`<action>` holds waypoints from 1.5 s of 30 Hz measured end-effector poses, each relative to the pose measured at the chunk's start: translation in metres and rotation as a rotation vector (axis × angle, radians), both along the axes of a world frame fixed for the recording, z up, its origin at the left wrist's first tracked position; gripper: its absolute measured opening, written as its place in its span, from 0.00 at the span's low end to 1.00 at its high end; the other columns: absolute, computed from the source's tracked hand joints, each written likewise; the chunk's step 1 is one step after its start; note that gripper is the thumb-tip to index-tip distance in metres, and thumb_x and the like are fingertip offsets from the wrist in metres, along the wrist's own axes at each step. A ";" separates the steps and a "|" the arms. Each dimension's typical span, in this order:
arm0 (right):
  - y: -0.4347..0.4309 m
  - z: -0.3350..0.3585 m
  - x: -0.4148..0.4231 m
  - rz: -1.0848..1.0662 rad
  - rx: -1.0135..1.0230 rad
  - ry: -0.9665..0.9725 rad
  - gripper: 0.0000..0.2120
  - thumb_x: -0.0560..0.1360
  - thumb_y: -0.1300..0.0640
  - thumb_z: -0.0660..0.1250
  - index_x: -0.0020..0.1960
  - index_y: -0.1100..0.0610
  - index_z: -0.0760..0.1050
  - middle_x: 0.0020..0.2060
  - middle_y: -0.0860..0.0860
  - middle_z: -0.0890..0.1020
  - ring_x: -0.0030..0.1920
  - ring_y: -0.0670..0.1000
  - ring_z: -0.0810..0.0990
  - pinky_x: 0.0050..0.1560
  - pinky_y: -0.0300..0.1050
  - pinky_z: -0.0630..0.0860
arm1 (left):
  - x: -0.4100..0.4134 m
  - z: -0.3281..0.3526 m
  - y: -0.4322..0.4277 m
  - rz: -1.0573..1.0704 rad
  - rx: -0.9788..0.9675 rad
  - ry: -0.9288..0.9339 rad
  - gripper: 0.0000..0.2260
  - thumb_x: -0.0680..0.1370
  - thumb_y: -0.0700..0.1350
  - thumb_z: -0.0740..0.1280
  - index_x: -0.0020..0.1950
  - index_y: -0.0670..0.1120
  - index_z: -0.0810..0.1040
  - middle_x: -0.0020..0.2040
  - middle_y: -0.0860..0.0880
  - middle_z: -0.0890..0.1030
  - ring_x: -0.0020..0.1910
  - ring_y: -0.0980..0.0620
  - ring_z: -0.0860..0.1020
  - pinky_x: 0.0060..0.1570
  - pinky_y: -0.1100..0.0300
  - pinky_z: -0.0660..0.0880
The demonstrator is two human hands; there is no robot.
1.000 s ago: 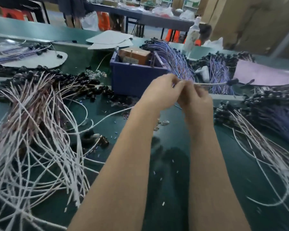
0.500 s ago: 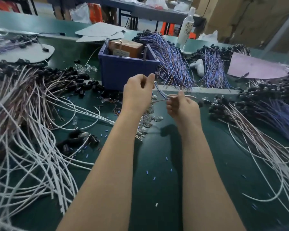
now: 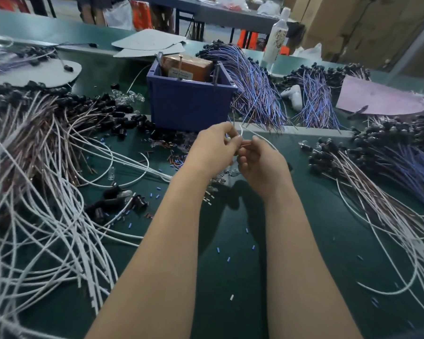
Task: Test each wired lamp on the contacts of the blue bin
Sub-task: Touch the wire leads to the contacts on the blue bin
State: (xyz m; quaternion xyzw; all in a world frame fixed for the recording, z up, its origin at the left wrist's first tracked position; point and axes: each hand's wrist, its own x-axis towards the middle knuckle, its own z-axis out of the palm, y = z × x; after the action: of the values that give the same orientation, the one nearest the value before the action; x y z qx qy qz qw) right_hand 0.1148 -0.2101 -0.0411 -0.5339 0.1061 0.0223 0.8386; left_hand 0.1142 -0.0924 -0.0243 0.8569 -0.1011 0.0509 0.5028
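Even light falls from above; your left hand [image 3: 212,149] and right hand [image 3: 262,165] cast a soft shadow [image 3: 233,206] on the table [image 3: 316,241]. Edges bow outward, corners slightly blurred.

Left hand [image 3: 213,149] and right hand [image 3: 263,163], close together, pinch a white wire [image 3: 241,130] near the blue bin [image 3: 191,105].

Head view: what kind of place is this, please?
Probably a small factory workbench: heaps of wired lamps cover the green table, a blue bin carries metal contacts, and cardboard cartons stand behind.
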 end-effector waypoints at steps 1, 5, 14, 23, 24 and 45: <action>0.000 -0.001 0.000 0.010 -0.014 0.008 0.17 0.82 0.54 0.55 0.41 0.62 0.74 0.23 0.49 0.75 0.21 0.44 0.70 0.23 0.33 0.67 | 0.000 0.001 0.000 0.007 0.026 -0.022 0.05 0.79 0.47 0.64 0.44 0.49 0.75 0.33 0.53 0.79 0.31 0.56 0.76 0.36 0.61 0.71; -0.002 -0.003 0.001 0.073 -0.034 -0.031 0.16 0.81 0.50 0.57 0.49 0.61 0.75 0.30 0.50 0.72 0.23 0.42 0.66 0.23 0.33 0.61 | -0.005 0.004 -0.003 -0.041 -0.012 -0.028 0.06 0.78 0.47 0.66 0.45 0.46 0.78 0.34 0.51 0.80 0.37 0.52 0.78 0.39 0.61 0.73; -0.009 -0.001 -0.003 0.142 0.027 -0.248 0.16 0.82 0.51 0.55 0.51 0.57 0.78 0.26 0.48 0.67 0.22 0.42 0.61 0.21 0.32 0.57 | -0.010 0.013 -0.001 -0.127 -0.130 0.015 0.06 0.78 0.42 0.66 0.43 0.45 0.81 0.41 0.48 0.84 0.44 0.49 0.82 0.53 0.52 0.77; -0.003 0.005 -0.008 0.125 -0.196 -0.232 0.15 0.82 0.50 0.56 0.53 0.57 0.78 0.44 0.54 0.77 0.32 0.43 0.68 0.31 0.35 0.63 | -0.008 0.011 0.003 -0.113 -0.110 0.002 0.06 0.79 0.44 0.66 0.43 0.48 0.80 0.35 0.52 0.81 0.27 0.62 0.72 0.34 0.67 0.70; -0.003 0.006 -0.007 0.020 -0.160 -0.241 0.14 0.82 0.52 0.56 0.50 0.58 0.78 0.40 0.54 0.75 0.29 0.43 0.67 0.29 0.34 0.62 | -0.008 0.011 0.003 -0.110 -0.098 0.008 0.06 0.79 0.44 0.66 0.42 0.49 0.79 0.35 0.52 0.82 0.27 0.62 0.72 0.32 0.68 0.69; 0.002 -0.002 -0.006 -0.034 -0.402 -0.306 0.16 0.81 0.53 0.60 0.38 0.54 0.80 0.27 0.50 0.72 0.25 0.44 0.65 0.24 0.34 0.63 | -0.005 0.005 0.005 -0.030 -0.249 0.078 0.07 0.79 0.44 0.66 0.41 0.45 0.76 0.35 0.47 0.81 0.30 0.55 0.79 0.35 0.62 0.77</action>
State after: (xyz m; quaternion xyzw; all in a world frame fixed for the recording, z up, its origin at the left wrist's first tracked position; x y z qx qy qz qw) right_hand 0.1091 -0.2076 -0.0426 -0.6852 -0.0109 -0.0944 0.7221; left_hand 0.1088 -0.0879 -0.0193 0.7875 -0.0872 0.0222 0.6097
